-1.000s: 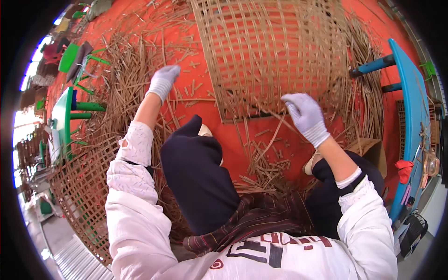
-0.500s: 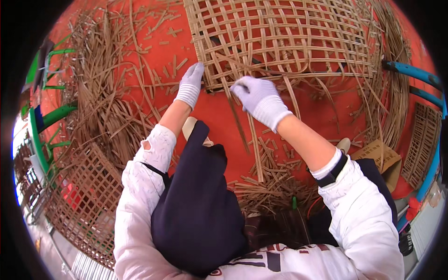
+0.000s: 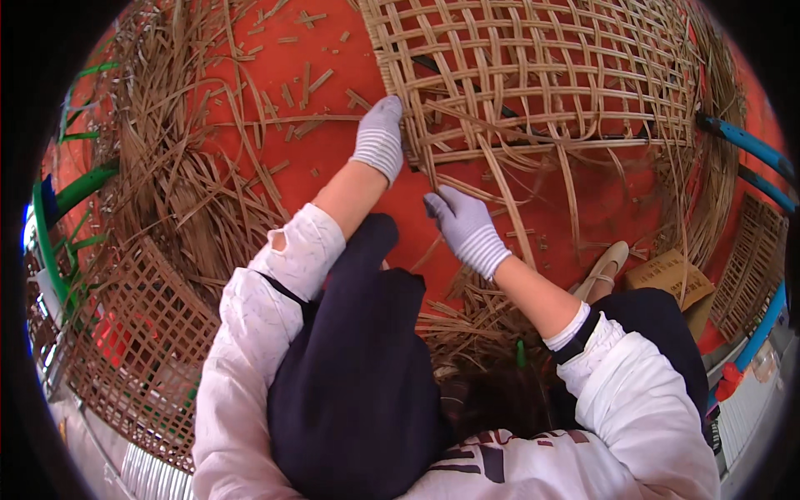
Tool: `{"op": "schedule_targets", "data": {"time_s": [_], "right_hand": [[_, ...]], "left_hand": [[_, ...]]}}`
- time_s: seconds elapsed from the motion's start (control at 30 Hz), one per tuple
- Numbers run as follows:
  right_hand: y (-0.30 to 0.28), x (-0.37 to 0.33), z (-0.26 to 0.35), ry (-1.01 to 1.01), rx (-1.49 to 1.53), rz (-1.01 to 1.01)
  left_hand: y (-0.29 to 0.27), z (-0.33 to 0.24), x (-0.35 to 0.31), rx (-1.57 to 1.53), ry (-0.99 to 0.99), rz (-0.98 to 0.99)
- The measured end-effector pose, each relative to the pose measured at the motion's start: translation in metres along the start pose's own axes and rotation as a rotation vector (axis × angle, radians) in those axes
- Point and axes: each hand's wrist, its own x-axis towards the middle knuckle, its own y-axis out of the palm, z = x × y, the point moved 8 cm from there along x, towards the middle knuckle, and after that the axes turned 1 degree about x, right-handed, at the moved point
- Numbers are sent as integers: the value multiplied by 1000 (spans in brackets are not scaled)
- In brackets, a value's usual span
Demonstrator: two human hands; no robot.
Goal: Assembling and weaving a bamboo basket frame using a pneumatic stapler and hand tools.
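A tan open-weave wicker panel [image 3: 467,75] lies ahead of me, with loose strips hanging from its near edge. My left hand [image 3: 380,137], in a pale glove, is closed on the panel's left border near the front corner. Just below that corner, my right hand [image 3: 467,225], gloved too, pinches a thin wicker strip [image 3: 431,177] that comes down from the weave. Its thumb and fingertips meet around the strip. Another long strip [image 3: 510,207] hangs just beyond the right hand, apart from its fingers.
Bundled loose strips [image 3: 167,142] are heaped at left on the red floor, with cut scraps near my legs. A finished brown lattice panel [image 3: 137,325] stands at lower left. At right are a cardboard box [image 3: 667,275], blue tubing [image 3: 746,142] and another lattice piece [image 3: 746,271].
The wicker panel now appears farther right in view. My right hand has drawn down and toward me along a strip below the corner. My left hand stays at the panel's left border.
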Motion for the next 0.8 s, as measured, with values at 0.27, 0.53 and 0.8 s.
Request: {"op": "schedule_targets", "data": {"time_s": [0.27,0.53,0.8], "right_hand": [[-29,-7,3,-4,211,-63],[-33,-11,-13,-120,133,-154],[-25,-13,-13,34,74,-68]], "left_hand": [[-1,-7,-6,58,-196,-154],[19,-1,-7,-142,-124,-3],[8,21,-1,-92,-174,-106]]}}
